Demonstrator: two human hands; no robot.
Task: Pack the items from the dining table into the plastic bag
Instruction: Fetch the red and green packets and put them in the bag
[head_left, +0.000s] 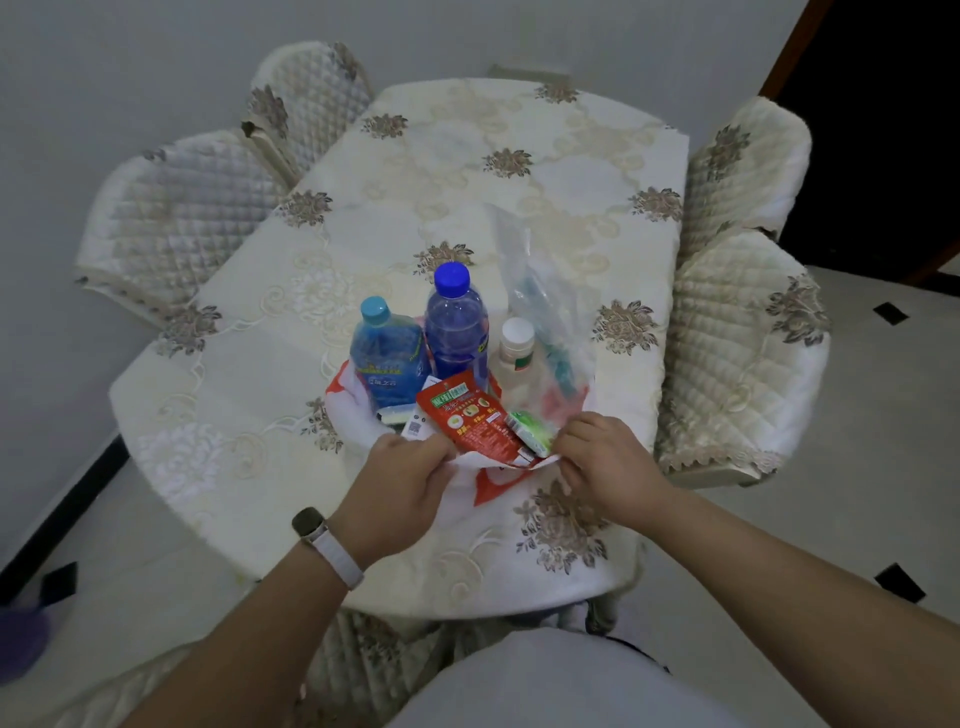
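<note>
Head view: both hands pinch the near rim of the bag (488, 480) on the table (519, 171). The left hand (400, 480) has its fingers closed on the rim's left side, the right hand (605, 460) closed on its right side. Inside the bag stand two blue bottles (387, 358) (454, 325) and a white bottle (514, 353), with a red sachet (467, 418) and green packet (532, 431) leaning in front. Packing looks done; next the rim likely needs gathering and lifting without tipping the bottles

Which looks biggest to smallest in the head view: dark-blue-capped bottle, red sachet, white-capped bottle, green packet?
1. dark-blue-capped bottle
2. red sachet, though it is nearer the camera
3. white-capped bottle
4. green packet
</note>
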